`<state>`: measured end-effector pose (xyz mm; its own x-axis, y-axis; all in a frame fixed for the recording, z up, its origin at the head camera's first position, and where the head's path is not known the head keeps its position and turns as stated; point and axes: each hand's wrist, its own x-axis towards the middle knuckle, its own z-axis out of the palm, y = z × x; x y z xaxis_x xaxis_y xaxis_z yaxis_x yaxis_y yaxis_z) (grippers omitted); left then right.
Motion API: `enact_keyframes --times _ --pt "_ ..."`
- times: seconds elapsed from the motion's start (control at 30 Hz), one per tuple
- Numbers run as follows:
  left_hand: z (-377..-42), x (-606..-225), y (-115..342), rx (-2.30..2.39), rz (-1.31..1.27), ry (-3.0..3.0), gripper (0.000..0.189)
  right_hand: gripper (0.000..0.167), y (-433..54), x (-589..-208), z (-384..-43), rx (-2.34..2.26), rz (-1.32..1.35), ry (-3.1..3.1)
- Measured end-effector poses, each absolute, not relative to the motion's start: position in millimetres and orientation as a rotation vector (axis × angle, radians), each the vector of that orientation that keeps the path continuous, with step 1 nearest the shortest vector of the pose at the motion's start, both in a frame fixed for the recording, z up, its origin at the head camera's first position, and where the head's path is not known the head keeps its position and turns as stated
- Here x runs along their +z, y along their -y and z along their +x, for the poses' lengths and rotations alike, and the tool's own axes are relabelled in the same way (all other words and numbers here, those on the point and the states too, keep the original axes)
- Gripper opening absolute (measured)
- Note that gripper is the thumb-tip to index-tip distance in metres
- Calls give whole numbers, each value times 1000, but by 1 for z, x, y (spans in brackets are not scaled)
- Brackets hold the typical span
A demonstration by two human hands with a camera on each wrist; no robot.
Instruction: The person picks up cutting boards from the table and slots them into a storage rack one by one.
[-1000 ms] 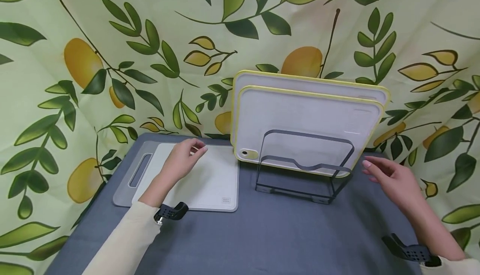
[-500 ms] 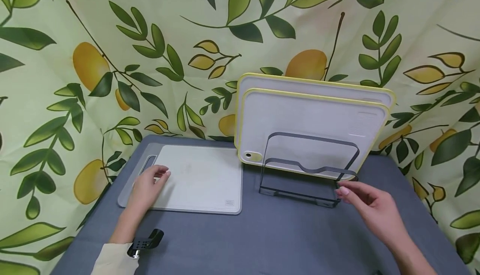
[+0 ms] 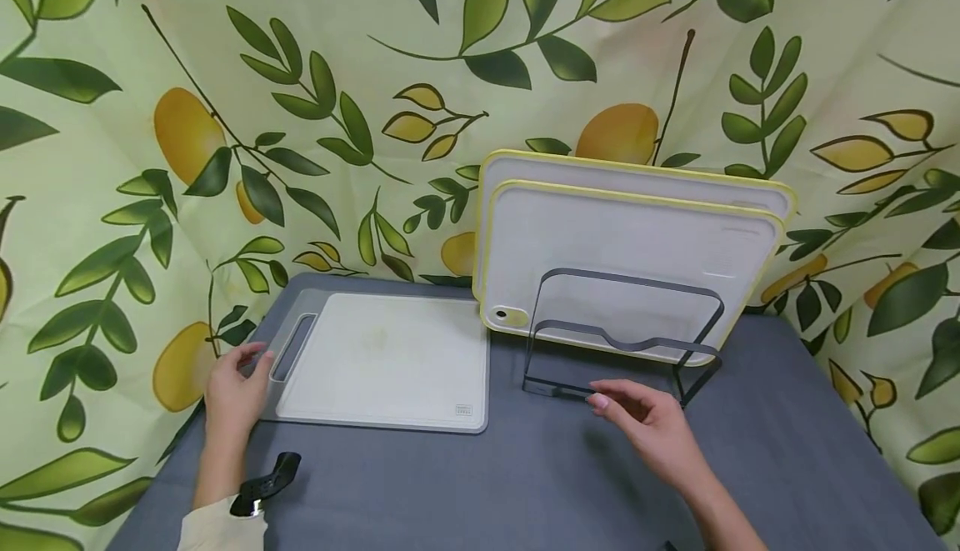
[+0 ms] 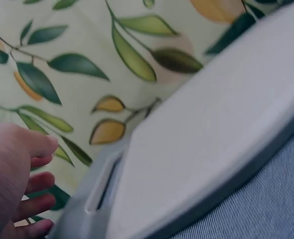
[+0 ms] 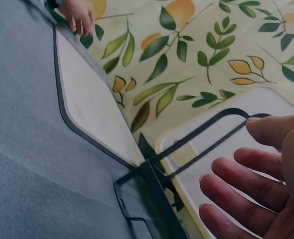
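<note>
A white and grey cutting board [image 3: 390, 359] lies flat on the table at the left, its handle slot pointing left. Two white cutting boards with yellow rims stand tilted in a dark metal rack [image 3: 630, 278]; the front board [image 3: 622, 234] overlaps the rear board [image 3: 637, 169]. My left hand [image 3: 237, 388] hovers just left of the flat board's handle, fingers loosely bent and holding nothing. In front of the rack's lower bar is my right hand [image 3: 652, 426], its fingers relaxed with nothing between them. The right wrist view shows those fingers [image 5: 236, 194] spread near the rack's wire.
A grey-blue cloth covers the table [image 3: 525, 484]. Behind it hangs a curtain [image 3: 337, 1] printed with leaves and orange fruit, close behind the standing boards. A black wrist strap [image 3: 266, 484] is on the left wrist.
My left hand has moved left, from over the flat board to beside its handle. My right hand has come left from the rack's right side to its front. The boards stay put.
</note>
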<state>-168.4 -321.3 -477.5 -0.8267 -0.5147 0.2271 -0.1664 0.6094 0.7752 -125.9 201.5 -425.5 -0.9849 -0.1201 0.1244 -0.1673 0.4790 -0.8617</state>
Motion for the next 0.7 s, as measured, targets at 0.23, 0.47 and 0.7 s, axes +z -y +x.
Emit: enact_keyframes --times 0.23,0.47,0.7 --pt "-172 -490 323 -1126 517 2364 33 33 -183 -437 -134 1683 292 2669" --pt "-173 -505 325 -1110 582 2391 34 36 -158 -457 -144 1935 439 2571" --pt "-175 -512 325 -1072 639 2400 39 38 -119 -481 -156 2125 183 2466"
